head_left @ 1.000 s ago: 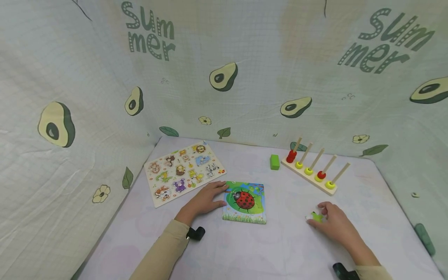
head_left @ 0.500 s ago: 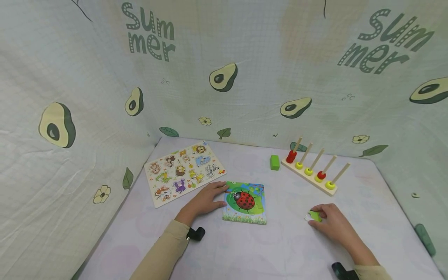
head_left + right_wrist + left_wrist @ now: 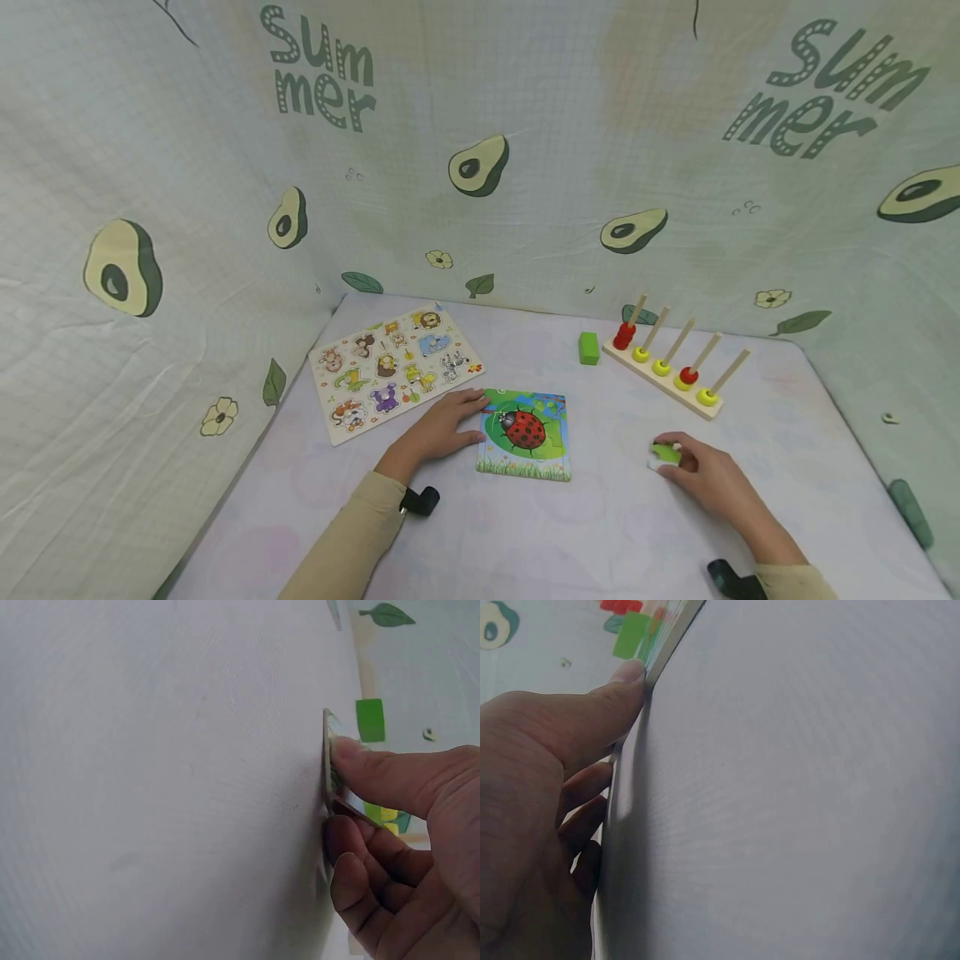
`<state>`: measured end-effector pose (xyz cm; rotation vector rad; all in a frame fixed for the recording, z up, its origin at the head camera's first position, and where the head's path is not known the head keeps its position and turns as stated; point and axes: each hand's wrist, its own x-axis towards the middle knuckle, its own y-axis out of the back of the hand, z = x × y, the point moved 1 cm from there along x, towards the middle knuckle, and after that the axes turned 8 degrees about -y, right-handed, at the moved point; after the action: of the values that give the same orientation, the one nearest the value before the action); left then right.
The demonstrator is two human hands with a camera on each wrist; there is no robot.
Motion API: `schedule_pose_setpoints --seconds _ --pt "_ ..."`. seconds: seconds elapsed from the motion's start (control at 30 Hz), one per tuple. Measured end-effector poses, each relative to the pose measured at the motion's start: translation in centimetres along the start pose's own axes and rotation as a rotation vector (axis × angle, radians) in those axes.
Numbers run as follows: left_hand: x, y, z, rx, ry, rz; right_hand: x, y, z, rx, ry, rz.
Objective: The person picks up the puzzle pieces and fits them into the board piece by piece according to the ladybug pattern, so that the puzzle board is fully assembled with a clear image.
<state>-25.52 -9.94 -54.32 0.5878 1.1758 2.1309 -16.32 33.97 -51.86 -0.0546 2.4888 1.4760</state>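
Note:
A square ladybug puzzle (image 3: 523, 433) lies flat on the table in the middle of the head view. My left hand (image 3: 442, 427) rests at its left edge, thumb and fingertips touching the side, fingers loosely extended. To the right of the puzzle, my right hand (image 3: 708, 477) pinches a small green and white puzzle piece (image 3: 666, 453) between thumb and fingers, low over the table. In the right wrist view the thin piece (image 3: 327, 754) appears nearly edge-on, with the thumb against its face; the fingers hide part of it.
An animal peg-style board (image 3: 397, 368) lies behind my left hand. At the back right is a wooden stacker (image 3: 663, 379) with several upright pegs and red and yellow rings. A green block (image 3: 588, 347) stands left of it. Patterned cloth (image 3: 555, 200) encloses the table's back and sides.
My right hand has shifted a little to the left with the puzzle piece, which has turned slightly in the fingers. My left hand and the ladybug puzzle stay in place.

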Motion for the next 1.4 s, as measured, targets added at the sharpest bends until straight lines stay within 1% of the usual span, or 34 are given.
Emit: schedule_pose_setpoints --seconds 0.2,0.23,0.33,0.6,0.7,0.97,1.13,1.27,1.4 --pt "0.0 0.1 0.1 0.001 0.006 -0.008 0.1 -0.3 -0.3 0.000 0.088 0.076" --pt "0.0 0.1 0.1 0.002 0.003 -0.005 0.1 -0.3 -0.4 0.000 0.093 0.085" --pt "0.0 0.1 0.0 0.005 0.006 -0.007 0.2 -0.4 -0.6 0.006 0.100 0.093" --pt "0.1 0.0 0.0 0.001 -0.003 0.002 0.4 -0.5 -1.5 0.078 0.086 0.120" --pt "0.1 0.0 0.0 0.005 0.004 -0.002 0.4 -0.7 -2.0 0.088 0.100 0.130" --pt "0.0 0.0 0.1 -0.003 0.018 -0.003 0.5 -1.4 -3.5 0.149 0.140 0.124" --pt "0.0 0.0 0.1 -0.001 0.022 -0.007 0.5 -1.9 -4.4 0.244 0.171 0.138" --pt "-0.1 0.0 0.1 -0.004 0.026 -0.008 0.7 -2.3 -5.1 0.307 0.165 0.129" --pt "-0.1 0.0 0.0 -0.002 0.027 -0.007 0.7 -2.7 -5.8 0.324 0.162 0.104"
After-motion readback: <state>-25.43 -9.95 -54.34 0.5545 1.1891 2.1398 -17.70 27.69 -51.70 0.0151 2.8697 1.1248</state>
